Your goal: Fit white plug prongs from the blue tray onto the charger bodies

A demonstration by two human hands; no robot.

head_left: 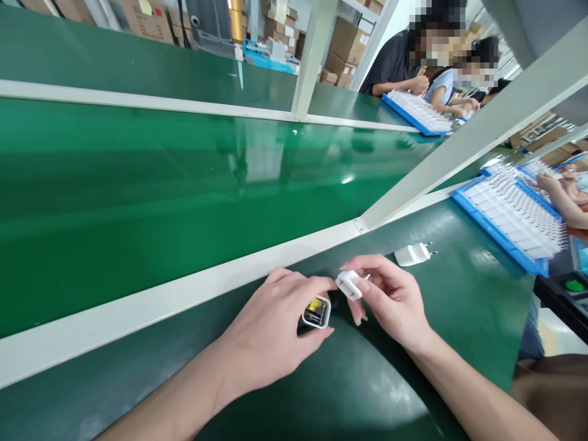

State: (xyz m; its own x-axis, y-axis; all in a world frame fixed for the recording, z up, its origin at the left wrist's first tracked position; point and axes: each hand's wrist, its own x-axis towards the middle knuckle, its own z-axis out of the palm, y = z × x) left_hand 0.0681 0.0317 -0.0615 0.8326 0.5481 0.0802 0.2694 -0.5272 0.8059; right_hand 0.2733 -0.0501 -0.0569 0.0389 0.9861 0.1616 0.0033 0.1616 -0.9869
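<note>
Pinched between the fingers of the person's right hand (pixel 390 297) is a small white cap (pixel 349 285), held just above the dark green bench (pixel 459 306). Close beside it, the left hand (pixel 275 324) is closed round an open white charger body (pixel 316 312), its open end turned up so that yellow and dark parts show inside. Cap and body sit near each other, with a narrow gap between them; the left forefinger reaches across to the edge of the cap.

A finished white charger (pixel 413 253) with two pins lies on the bench just beyond the right hand, apart from both hands. A pale rail (pixel 184 294) runs along the bench edge, and past it lies the shiny green conveyor belt (pixel 184 184). A slanted white frame post (pixel 459 141) rises from the rail.

To the right, a blue tray (pixel 500 236) holds rows of white parts, with a co-worker's hand (pixel 549 182) at its far end. Across the belt, other people sit at a second blue tray (pixel 408 116). Cardboard boxes (pixel 147 18) are stacked behind.
</note>
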